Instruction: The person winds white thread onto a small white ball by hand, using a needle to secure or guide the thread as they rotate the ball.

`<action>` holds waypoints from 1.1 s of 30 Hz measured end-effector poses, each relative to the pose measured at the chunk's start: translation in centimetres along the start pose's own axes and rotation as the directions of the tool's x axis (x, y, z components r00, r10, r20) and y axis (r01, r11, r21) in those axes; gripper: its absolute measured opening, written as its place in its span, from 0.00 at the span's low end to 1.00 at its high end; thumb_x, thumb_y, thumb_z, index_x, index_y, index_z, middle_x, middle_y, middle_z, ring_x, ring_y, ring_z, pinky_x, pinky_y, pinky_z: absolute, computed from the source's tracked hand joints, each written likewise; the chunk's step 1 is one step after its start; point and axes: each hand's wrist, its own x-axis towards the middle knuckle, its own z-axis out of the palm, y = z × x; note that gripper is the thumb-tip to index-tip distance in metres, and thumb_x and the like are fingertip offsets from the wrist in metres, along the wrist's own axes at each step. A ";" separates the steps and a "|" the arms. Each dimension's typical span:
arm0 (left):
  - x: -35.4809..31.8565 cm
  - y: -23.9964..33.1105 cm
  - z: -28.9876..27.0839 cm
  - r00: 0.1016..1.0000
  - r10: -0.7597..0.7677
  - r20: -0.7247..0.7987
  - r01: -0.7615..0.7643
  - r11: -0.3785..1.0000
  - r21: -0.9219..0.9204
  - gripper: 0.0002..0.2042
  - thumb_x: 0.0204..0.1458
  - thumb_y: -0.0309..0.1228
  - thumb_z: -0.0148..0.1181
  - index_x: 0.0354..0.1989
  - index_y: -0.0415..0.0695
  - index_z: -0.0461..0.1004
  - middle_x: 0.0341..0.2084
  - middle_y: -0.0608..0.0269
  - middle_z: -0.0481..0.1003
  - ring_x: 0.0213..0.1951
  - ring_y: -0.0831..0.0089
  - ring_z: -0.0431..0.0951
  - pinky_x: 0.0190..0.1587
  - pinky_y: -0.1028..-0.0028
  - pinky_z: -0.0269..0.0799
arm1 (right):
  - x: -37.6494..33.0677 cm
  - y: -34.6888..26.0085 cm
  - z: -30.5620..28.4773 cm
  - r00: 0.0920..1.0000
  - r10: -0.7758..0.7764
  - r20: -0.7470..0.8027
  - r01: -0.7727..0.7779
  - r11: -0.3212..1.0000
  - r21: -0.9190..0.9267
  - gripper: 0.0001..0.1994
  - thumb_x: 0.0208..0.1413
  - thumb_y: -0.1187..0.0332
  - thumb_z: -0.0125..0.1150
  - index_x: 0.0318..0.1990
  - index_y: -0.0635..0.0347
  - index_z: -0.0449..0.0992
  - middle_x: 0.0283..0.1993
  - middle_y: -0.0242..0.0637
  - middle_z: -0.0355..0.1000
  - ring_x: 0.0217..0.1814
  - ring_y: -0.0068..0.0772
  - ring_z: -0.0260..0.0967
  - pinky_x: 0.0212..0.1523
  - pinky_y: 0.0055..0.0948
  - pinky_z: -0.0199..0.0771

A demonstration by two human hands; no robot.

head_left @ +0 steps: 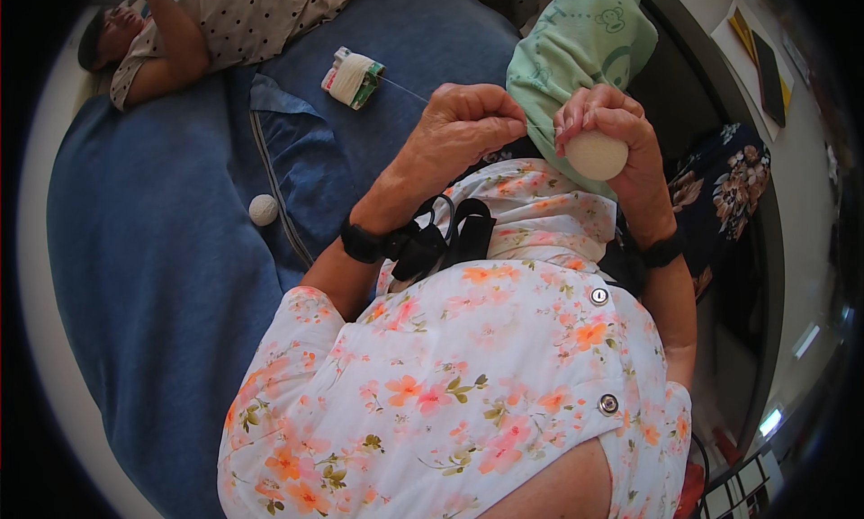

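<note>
- Head view: a person in a floral blouse sits at the edge of a bed spread with a blue sheet, both hands raised in front of the chest.
- The right hand is curled around a small white ball of thread, grasping it against a green printed cloth.
- The left hand is pinched shut on a thin white thread that runs taut back across the bed to a wrapped spool of white thread lying on the sheet.
- A second small white ball lies on the bed, well apart from both hands.
- Another person in a dotted shirt reclines at the far side of the bed.
</note>
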 end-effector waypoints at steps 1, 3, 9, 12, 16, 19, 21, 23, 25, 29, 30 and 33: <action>0.0 0.0 0.1 1.000 0.009 -0.008 -0.009 1.000 0.020 0.06 0.53 0.27 0.58 0.32 0.36 0.75 0.17 0.75 0.68 0.17 0.91 0.60 0.18 0.87 0.51 | 0.1 0.1 0.1 1.000 -0.006 -0.010 0.006 1.000 -0.003 0.07 0.52 0.71 0.52 0.27 0.65 0.73 0.32 0.45 0.71 0.36 0.35 0.70 0.38 0.31 0.74; 0.0 0.0 0.1 1.000 0.019 -0.016 -0.018 0.999 0.041 0.06 0.52 0.27 0.58 0.32 0.37 0.76 0.17 0.75 0.68 0.17 0.91 0.60 0.18 0.86 0.51 | 0.1 0.2 0.2 1.000 -0.012 -0.019 0.011 1.000 -0.007 0.07 0.51 0.71 0.52 0.27 0.65 0.72 0.30 0.43 0.71 0.35 0.35 0.70 0.38 0.31 0.73; 0.1 -0.1 0.0 0.998 0.051 -0.048 -0.043 0.988 0.149 0.06 0.51 0.28 0.59 0.31 0.37 0.77 0.15 0.76 0.69 0.17 0.91 0.59 0.17 0.86 0.51 | 0.1 0.2 0.1 1.000 0.000 -0.012 -0.001 1.000 -0.026 0.07 0.50 0.71 0.53 0.26 0.65 0.72 0.29 0.42 0.70 0.35 0.34 0.69 0.39 0.31 0.72; 0.1 -0.3 -0.1 0.995 0.088 -0.044 -0.079 0.981 0.180 0.06 0.51 0.28 0.59 0.30 0.37 0.77 0.15 0.76 0.69 0.17 0.91 0.60 0.18 0.86 0.52 | 0.1 0.2 0.2 1.000 -0.003 -0.012 0.002 0.999 -0.047 0.06 0.50 0.71 0.53 0.26 0.65 0.72 0.28 0.41 0.70 0.35 0.34 0.69 0.39 0.31 0.72; -0.1 -0.4 -0.2 0.996 0.079 -0.044 -0.069 0.980 0.188 0.05 0.51 0.27 0.59 0.29 0.37 0.76 0.17 0.75 0.70 0.18 0.91 0.61 0.19 0.86 0.53 | 0.0 0.2 0.5 1.000 -0.006 -0.014 0.006 0.998 -0.056 0.06 0.50 0.71 0.54 0.25 0.64 0.72 0.28 0.41 0.70 0.35 0.34 0.69 0.40 0.32 0.71; -0.1 -0.9 -0.3 0.994 0.101 -0.035 -0.093 0.981 0.171 0.05 0.51 0.26 0.59 0.29 0.36 0.76 0.19 0.74 0.70 0.21 0.90 0.64 0.21 0.86 0.57 | 0.0 0.2 0.5 1.000 -0.002 -0.015 0.002 0.999 -0.051 0.06 0.49 0.71 0.54 0.24 0.63 0.72 0.28 0.41 0.70 0.35 0.34 0.69 0.41 0.32 0.70; 0.1 -1.1 -0.3 0.992 0.120 -0.037 -0.112 0.979 0.170 0.05 0.51 0.25 0.59 0.29 0.36 0.76 0.19 0.74 0.71 0.23 0.90 0.65 0.23 0.87 0.58 | 0.0 0.1 0.5 1.000 -0.004 -0.008 0.003 0.998 -0.059 0.06 0.49 0.71 0.54 0.24 0.63 0.72 0.28 0.41 0.70 0.35 0.34 0.69 0.41 0.32 0.70; 0.1 -1.1 -0.2 0.983 0.179 -0.047 -0.165 0.963 0.211 0.03 0.47 0.21 0.58 0.27 0.32 0.74 0.17 0.68 0.72 0.23 0.87 0.68 0.26 0.82 0.66 | -0.1 0.1 0.4 1.000 -0.007 -0.004 0.007 0.995 -0.098 0.07 0.48 0.70 0.55 0.24 0.63 0.71 0.27 0.40 0.69 0.34 0.35 0.68 0.40 0.32 0.71; 0.0 -1.6 -1.5 0.978 0.186 -0.096 -0.148 0.938 0.315 0.04 0.48 0.23 0.59 0.28 0.34 0.76 0.17 0.70 0.71 0.22 0.88 0.66 0.24 0.84 0.62 | -0.4 -0.6 0.6 0.999 -0.046 -0.010 0.045 0.996 -0.077 0.07 0.48 0.69 0.55 0.24 0.64 0.71 0.27 0.40 0.69 0.34 0.36 0.68 0.39 0.32 0.71; -0.4 -0.5 -2.4 0.977 0.114 -0.178 -0.068 0.966 0.249 0.04 0.49 0.25 0.60 0.28 0.38 0.77 0.15 0.74 0.69 0.17 0.90 0.61 0.19 0.86 0.54 | -0.4 -1.9 -0.3 0.988 -0.143 -0.054 0.136 0.983 -0.123 0.08 0.48 0.69 0.55 0.24 0.64 0.71 0.27 0.40 0.68 0.33 0.36 0.67 0.35 0.32 0.72; -0.2 -0.5 -2.3 0.977 0.138 -0.160 -0.100 0.969 0.226 0.04 0.49 0.27 0.61 0.29 0.39 0.77 0.14 0.76 0.68 0.14 0.90 0.58 0.16 0.86 0.51 | -0.2 -1.7 -0.6 0.991 -0.136 -0.021 0.133 0.985 -0.109 0.08 0.49 0.69 0.55 0.25 0.65 0.72 0.28 0.40 0.69 0.34 0.36 0.67 0.35 0.32 0.73; -0.1 -0.1 -1.8 0.982 0.067 -0.176 -0.044 0.990 0.135 0.04 0.49 0.23 0.58 0.26 0.34 0.76 0.17 0.74 0.70 0.22 0.88 0.64 0.23 0.84 0.59 | -0.4 -0.8 -1.1 0.995 -0.102 -0.010 0.100 0.989 -0.108 0.07 0.51 0.70 0.54 0.28 0.66 0.73 0.31 0.43 0.71 0.36 0.36 0.69 0.36 0.31 0.74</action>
